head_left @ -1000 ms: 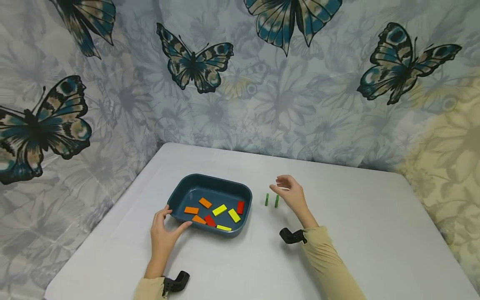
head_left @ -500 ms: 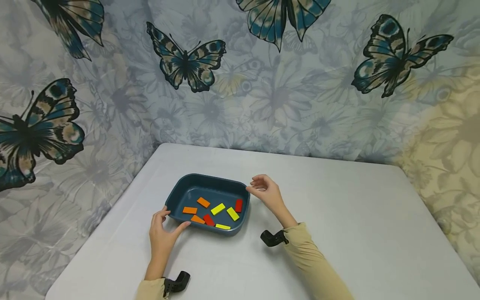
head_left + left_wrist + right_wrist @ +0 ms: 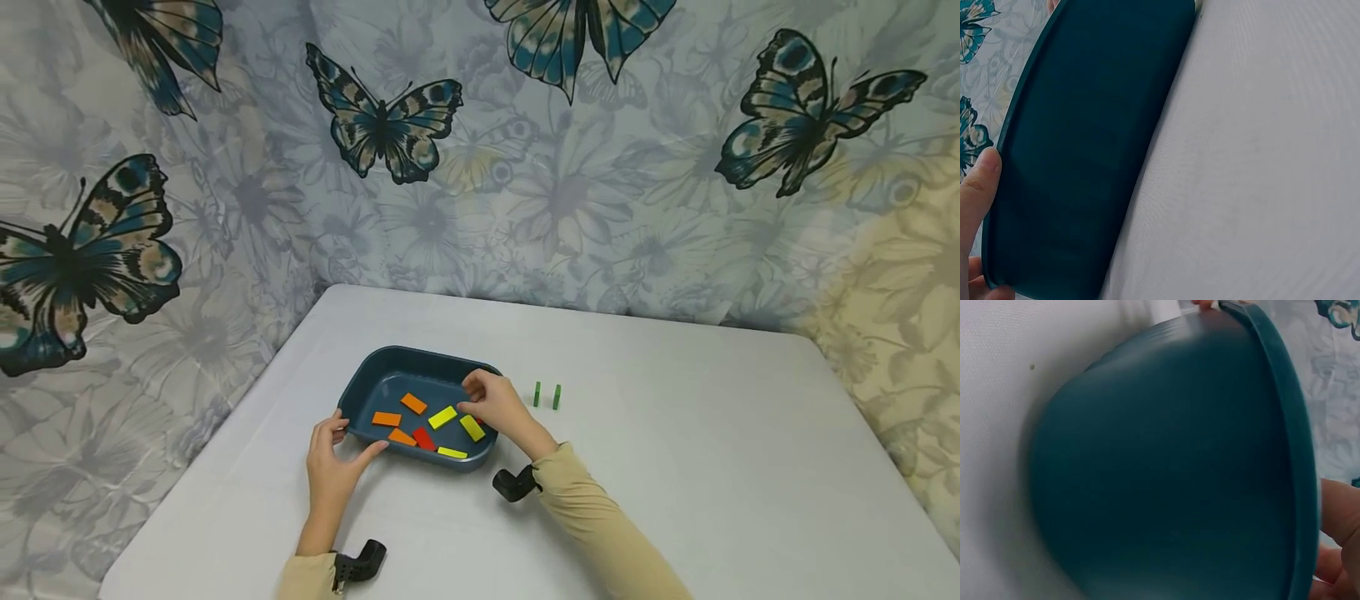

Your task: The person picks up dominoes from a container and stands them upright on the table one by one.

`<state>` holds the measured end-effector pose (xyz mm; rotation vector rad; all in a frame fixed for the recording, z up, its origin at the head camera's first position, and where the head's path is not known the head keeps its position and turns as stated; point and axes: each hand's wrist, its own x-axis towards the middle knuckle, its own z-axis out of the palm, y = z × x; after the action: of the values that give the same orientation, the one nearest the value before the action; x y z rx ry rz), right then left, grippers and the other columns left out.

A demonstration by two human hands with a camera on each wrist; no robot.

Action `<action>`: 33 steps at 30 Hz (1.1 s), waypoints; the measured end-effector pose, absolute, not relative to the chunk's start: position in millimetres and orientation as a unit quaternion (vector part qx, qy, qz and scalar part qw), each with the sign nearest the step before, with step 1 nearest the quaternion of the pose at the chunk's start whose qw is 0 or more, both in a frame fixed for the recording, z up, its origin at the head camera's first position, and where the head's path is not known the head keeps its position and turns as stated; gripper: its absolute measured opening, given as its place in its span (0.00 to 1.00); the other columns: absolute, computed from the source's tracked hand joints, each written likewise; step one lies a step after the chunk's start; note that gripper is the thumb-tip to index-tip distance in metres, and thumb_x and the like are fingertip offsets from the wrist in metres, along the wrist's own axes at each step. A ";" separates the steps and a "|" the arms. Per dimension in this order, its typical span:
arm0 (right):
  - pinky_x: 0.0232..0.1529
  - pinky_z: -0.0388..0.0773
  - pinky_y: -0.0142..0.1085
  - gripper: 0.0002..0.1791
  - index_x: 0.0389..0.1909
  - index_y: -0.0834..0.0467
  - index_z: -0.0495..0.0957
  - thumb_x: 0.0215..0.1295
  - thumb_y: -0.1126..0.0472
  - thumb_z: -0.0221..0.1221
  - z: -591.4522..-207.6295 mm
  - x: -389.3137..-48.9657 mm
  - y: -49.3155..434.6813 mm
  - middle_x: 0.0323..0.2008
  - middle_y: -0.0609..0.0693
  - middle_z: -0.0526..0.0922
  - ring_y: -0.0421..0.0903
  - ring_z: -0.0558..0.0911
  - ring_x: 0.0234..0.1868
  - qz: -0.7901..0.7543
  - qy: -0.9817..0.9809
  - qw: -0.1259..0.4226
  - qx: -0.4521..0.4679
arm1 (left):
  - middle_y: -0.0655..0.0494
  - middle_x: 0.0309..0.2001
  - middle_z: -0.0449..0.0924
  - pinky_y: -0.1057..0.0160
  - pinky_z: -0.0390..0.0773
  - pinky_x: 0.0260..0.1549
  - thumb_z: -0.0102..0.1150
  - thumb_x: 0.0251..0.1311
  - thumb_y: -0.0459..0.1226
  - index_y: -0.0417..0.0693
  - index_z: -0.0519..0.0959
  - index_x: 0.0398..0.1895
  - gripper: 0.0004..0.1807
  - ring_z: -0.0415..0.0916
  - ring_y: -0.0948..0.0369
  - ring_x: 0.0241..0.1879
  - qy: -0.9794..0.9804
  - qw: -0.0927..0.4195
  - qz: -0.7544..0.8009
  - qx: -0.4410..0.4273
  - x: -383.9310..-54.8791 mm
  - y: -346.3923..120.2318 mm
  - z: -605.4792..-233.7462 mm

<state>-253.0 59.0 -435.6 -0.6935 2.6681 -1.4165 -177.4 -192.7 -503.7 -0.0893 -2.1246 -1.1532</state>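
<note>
A dark blue rectangular tray (image 3: 390,358) stands on the table. My left hand (image 3: 330,471) holds its near left corner, thumb on the near rim and fingers at the left side; the left wrist view shows the thumb (image 3: 979,181) on the rim. Inside lie flat domino-like blocks: several orange (image 3: 386,418), several yellow (image 3: 442,417) and a red block (image 3: 424,438). Over the tray's right side reaches my right hand (image 3: 498,404), thumb and fingers parted, no block visible between them. Another red block is mostly hidden beneath it.
Two thin green blocks (image 3: 537,394) stand on edge, side by side, to the right of the tray. The white table (image 3: 712,467) runs back to a wall with butterfly-printed covering (image 3: 570,192). Black cameras (image 3: 513,485) are strapped at both wrists.
My right hand has moved left from beside the green blocks, across the tray's right rim and over its inside. The left hand keeps its hold on the corner.
</note>
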 end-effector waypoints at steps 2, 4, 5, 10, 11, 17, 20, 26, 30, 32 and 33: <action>0.35 0.76 0.33 0.15 0.39 0.67 0.74 0.51 0.66 0.64 -435.5 -252.0 58.0 0.35 0.57 0.78 0.49 0.77 0.35 -0.429 0.875 0.021 -0.225 | 0.37 0.50 0.69 0.62 0.69 0.38 0.77 0.24 0.31 0.30 0.70 0.40 0.34 0.69 0.50 0.41 -0.822 0.355 -0.444 -0.037 -177.1 -192.5 -504.7; 0.34 0.75 0.33 0.15 0.39 0.66 0.75 0.51 0.65 0.64 -436.5 -251.4 57.4 0.34 0.55 0.78 0.48 0.77 0.34 -0.407 0.886 0.021 -0.222 | 0.37 0.50 0.69 0.63 0.68 0.38 0.78 0.24 0.31 0.30 0.70 0.40 0.34 0.69 0.50 0.41 -0.822 0.357 -0.442 -0.040 -177.0 -192.5 -505.2; 0.34 0.75 0.33 0.15 0.38 0.66 0.75 0.51 0.64 0.65 -437.1 -251.2 57.0 0.33 0.54 0.78 0.48 0.77 0.34 -0.394 0.891 0.019 -0.223 | 0.37 0.50 0.69 0.63 0.68 0.38 0.78 0.24 0.31 0.30 0.70 0.40 0.34 0.69 0.50 0.41 -0.821 0.359 -0.442 -0.041 -177.1 -192.7 -505.4; 0.34 0.75 0.34 0.16 0.36 0.64 0.76 0.49 0.61 0.66 -437.4 -250.4 53.2 0.32 0.52 0.77 0.46 0.76 0.34 -0.323 0.920 0.030 -0.220 | 0.36 0.49 0.69 0.66 0.68 0.38 0.78 0.23 0.31 0.29 0.70 0.39 0.34 0.69 0.50 0.41 -0.819 0.362 -0.444 -0.046 -177.1 -193.8 -506.2; 0.34 0.75 0.35 0.16 0.36 0.64 0.76 0.48 0.61 0.67 -436.6 -250.4 51.8 0.32 0.52 0.77 0.46 0.76 0.34 -0.305 0.926 0.034 -0.221 | 0.36 0.49 0.69 0.66 0.68 0.38 0.78 0.23 0.31 0.29 0.70 0.39 0.34 0.69 0.50 0.41 -0.818 0.362 -0.444 -0.047 -177.2 -194.0 -506.3; 0.29 0.74 0.34 0.15 0.34 0.63 0.77 0.48 0.58 0.67 -436.2 -250.8 41.1 0.27 0.50 0.76 0.44 0.74 0.29 -0.205 0.955 0.055 -0.206 | 0.37 0.50 0.69 0.67 0.68 0.39 0.78 0.24 0.31 0.29 0.70 0.40 0.34 0.69 0.50 0.41 -0.820 0.358 -0.444 -0.045 -178.1 -195.3 -507.2; 0.26 0.73 0.33 0.14 0.31 0.62 0.78 0.48 0.57 0.67 -439.4 -249.4 36.7 0.23 0.49 0.75 0.44 0.73 0.26 -0.141 0.967 0.046 -0.207 | 0.37 0.50 0.69 0.67 0.68 0.39 0.78 0.24 0.31 0.29 0.70 0.40 0.34 0.69 0.50 0.42 -0.822 0.355 -0.444 -0.043 -178.1 -195.4 -508.1; 0.22 0.74 0.33 0.13 0.27 0.61 0.79 0.47 0.56 0.67 -443.4 -250.0 30.8 0.18 0.47 0.74 0.43 0.73 0.22 -0.074 0.976 0.027 -0.203 | 0.37 0.49 0.69 0.67 0.67 0.39 0.78 0.23 0.31 0.29 0.70 0.39 0.34 0.69 0.50 0.41 -0.819 0.360 -0.444 -0.045 -178.5 -194.7 -506.9; 0.22 0.75 0.34 0.13 0.27 0.61 0.80 0.47 0.55 0.67 -440.7 -250.6 29.0 0.20 0.48 0.75 0.43 0.74 0.23 -0.066 0.978 0.038 -0.193 | 0.37 0.49 0.69 0.67 0.67 0.39 0.78 0.24 0.31 0.29 0.70 0.39 0.34 0.69 0.50 0.41 -0.819 0.361 -0.443 -0.045 -179.2 -194.5 -505.2; 0.23 0.76 0.34 0.13 0.27 0.61 0.80 0.46 0.55 0.68 -439.2 -250.5 28.3 0.21 0.48 0.75 0.43 0.75 0.23 -0.062 0.978 0.046 -0.193 | 0.37 0.49 0.69 0.66 0.67 0.39 0.78 0.24 0.31 0.29 0.71 0.39 0.34 0.69 0.50 0.41 -0.820 0.360 -0.443 -0.045 -179.3 -194.6 -504.9; 0.23 0.75 0.34 0.14 0.27 0.61 0.80 0.46 0.55 0.68 -438.7 -250.6 27.9 0.21 0.48 0.75 0.43 0.74 0.23 -0.062 0.978 0.050 -0.192 | 0.37 0.49 0.69 0.67 0.67 0.40 0.78 0.24 0.31 0.29 0.70 0.39 0.34 0.69 0.50 0.41 -0.821 0.359 -0.442 -0.045 -179.3 -194.8 -504.9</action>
<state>-250.6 27.9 -438.7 -0.5852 2.9791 -0.1875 -179.3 -194.8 -504.9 -0.1148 -2.1173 -1.1407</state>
